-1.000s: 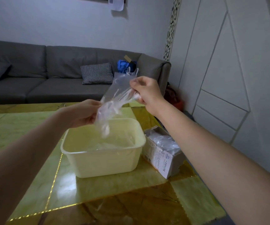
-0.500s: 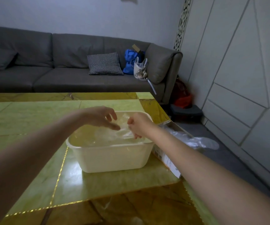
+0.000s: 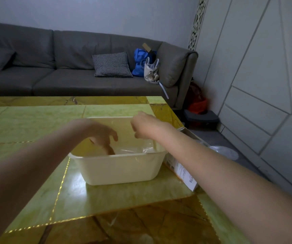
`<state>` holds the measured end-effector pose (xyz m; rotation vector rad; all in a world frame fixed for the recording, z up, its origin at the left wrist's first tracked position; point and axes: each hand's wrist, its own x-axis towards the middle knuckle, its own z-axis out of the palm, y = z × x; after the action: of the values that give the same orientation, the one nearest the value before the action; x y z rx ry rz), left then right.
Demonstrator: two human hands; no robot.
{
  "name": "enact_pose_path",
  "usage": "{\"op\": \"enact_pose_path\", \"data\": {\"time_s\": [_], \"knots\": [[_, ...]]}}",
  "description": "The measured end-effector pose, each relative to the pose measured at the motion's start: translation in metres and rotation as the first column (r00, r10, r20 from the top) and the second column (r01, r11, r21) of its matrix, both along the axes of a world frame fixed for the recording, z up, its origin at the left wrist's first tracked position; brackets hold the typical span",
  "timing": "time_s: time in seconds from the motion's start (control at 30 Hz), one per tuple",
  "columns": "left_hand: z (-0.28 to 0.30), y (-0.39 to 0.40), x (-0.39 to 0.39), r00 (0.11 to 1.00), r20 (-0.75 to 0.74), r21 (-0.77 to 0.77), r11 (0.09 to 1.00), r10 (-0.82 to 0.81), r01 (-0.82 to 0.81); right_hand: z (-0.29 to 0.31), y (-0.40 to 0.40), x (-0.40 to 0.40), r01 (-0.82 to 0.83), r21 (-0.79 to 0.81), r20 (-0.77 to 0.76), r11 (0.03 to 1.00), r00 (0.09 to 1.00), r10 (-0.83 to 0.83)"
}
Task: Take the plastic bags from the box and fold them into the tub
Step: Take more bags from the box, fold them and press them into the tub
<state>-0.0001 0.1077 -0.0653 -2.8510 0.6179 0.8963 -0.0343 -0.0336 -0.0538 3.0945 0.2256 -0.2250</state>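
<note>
Since a moment ago the left hand (image 3: 101, 136) has dipped deeper into the tub (image 3: 122, 169), loose fingers (image 3: 110, 150) pressing the bag (image 3: 134, 149) down. The right hand (image 3: 142, 125) hovers above, curled, seemingly empty. The box (image 3: 182, 169) sits right of the tub.

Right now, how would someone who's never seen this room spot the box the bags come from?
Find the green table in front of the grey sofa. On its right edge, beside the cream tub, lies the box. It is cardboard with a white printed side, and clear plastic spills from its open end.
</note>
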Motion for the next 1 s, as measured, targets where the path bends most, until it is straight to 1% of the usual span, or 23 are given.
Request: {"op": "enact_pose_path", "data": {"time_s": [0.03, 0.07, 0.1, 0.13, 0.17, 0.2, 0.27, 0.33, 0.4, 0.43, 0.47, 0.5, 0.57, 0.6, 0.63, 0.7, 0.77, 0.83, 0.87, 0.93, 0.97, 1.0], "knots": [[0.007, -0.002, -0.001, 0.999, 0.031, -0.058, 0.998, -0.006, 0.007, -0.004, 0.002, 0.004, -0.001, 0.104, -0.054, 0.995, 0.999, 0.007], [0.011, -0.004, -0.001, 0.997, 0.074, -0.138, 0.990, -0.005, 0.016, -0.009, 0.005, 0.006, 0.024, 0.211, -0.168, 0.977, 0.986, 0.012], [0.013, -0.007, -0.001, 0.993, 0.115, -0.213, 0.977, -0.006, 0.030, -0.015, 0.007, 0.007, 0.063, 0.282, -0.292, 0.957, 0.956, 0.023], [0.013, -0.008, 0.000, 0.991, 0.135, -0.251, 0.967, -0.008, 0.042, -0.021, 0.010, 0.007, 0.087, 0.299, -0.377, 0.950, 0.925, 0.034], [0.010, -0.010, 0.000, 0.993, 0.115, -0.244, 0.969, -0.020, 0.048, -0.026, 0.011, 0.007, 0.084, 0.264, -0.422, 0.961, 0.906, 0.036], [0.006, -0.010, 0.001, 0.998, 0.056, -0.197, 0.980, -0.028, 0.039, -0.031, 0.010, 0.008, 0.065, 0.200, -0.442, 0.978, 0.897, 0.031], [-0.006, -0.011, 0.001, 0.995, -0.098, -0.052, 0.999, -0.001, -0.004, -0.038, 0.008, 0.010, 0.026, 0.076, -0.468, 0.997, 0.884, 0.013], [-0.014, -0.009, -0.001, 0.989, -0.142, 0.034, 0.999, 0.045, -0.041, -0.042, 0.003, 0.014, 0.020, 0.005, -0.497, 1.000, 0.868, -0.015], [-0.018, -0.008, -0.001, 0.988, -0.132, 0.043, 0.996, 0.080, -0.075, -0.040, 0.000, 0.014, 0.013, -0.036, -0.500, 0.999, 0.866, -0.030], [-0.016, -0.009, -0.001, 0.989, -0.122, 0.026, 0.996, 0.089, -0.086, -0.039, -0.001, 0.014, 0.017, -0.024, -0.493, 1.000, 0.870, -0.026], [-0.013, -0.011, -0.001, 0.991, -0.095, -0.006, 0.996, 0.090, -0.091, -0.035, -0.003, 0.012, 0.031, 0.033, -0.474, 0.999, 0.880, -0.012], [-0.008, -0.013, -0.001, 0.996, -0.040, -0.052, 0.995, 0.084, -0.086, -0.030, -0.004, 0.010, 0.060, 0.128, -0.439, 0.990, 0.899, 0.002], [0.007, -0.021, -0.003, 0.991, 0.122, -0.164, 0.986, 0.055, -0.034, -0.013, -0.012, 0.001, 0.092, 0.323, -0.327, 0.942, 0.945, 0.020], [0.014, -0.025, -0.005, 0.980, 0.192, -0.222, 0.975, 0.043, 0.001, -0.003, -0.017, -0.003, 0.079, 0.381, -0.264, 0.921, 0.964, 0.026], [0.021, -0.031, -0.008, 0.970, 0.241, -0.281, 0.959, 0.035, 0.035, 0.009, -0.023, -0.008, 0.062, 0.417, -0.207, 0.907, 0.978, 0.028], [0.033, -0.044, -0.020, 0.949, 0.316, -0.375, 0.920, 0.015, 0.111, 0.029, -0.039, -0.020, 0.049, 0.433, -0.122, 0.900, 0.993, 0.005], [0.042, -0.061, -0.033, 0.922, 0.386, -0.426, 0.882, -0.024, 0.201, 0.045, -0.058, -0.033, 0.074, 0.372, -0.060, 0.925, 0.997, -0.055], [0.045, -0.077, -0.044, 0.892, 0.447, -0.455, 0.842, -0.064, 0.289, 0.051, -0.079, -0.044, 0.138, 0.236, -0.045, 0.962, 0.990, -0.131], [0.043, -0.085, -0.049, 0.877, 0.473, -0.463, 0.825, -0.080, 0.325, 0.049, -0.088, -0.050, 0.182, 0.153, -0.071, 0.971, 0.982, -0.173], [0.038, -0.097, -0.055, 0.860, 0.499, -0.479, 0.791, -0.111, 0.381, 0.039, -0.101, -0.061, 0.269, -0.005, -0.170, 0.963, 0.949, -0.266], [0.035, -0.103, -0.058, 0.857, 0.499, -0.482, 0.779, -0.131, 0.400, 0.032, -0.106, -0.068, 0.295, -0.041, -0.214, 0.955, 0.931, -0.297], [0.032, -0.108, -0.060, 0.856, 0.494, -0.481, 0.773, -0.151, 0.414, 0.026, -0.110, -0.071, 0.309, -0.036, -0.225, 0.950, 0.924, -0.309]]}}
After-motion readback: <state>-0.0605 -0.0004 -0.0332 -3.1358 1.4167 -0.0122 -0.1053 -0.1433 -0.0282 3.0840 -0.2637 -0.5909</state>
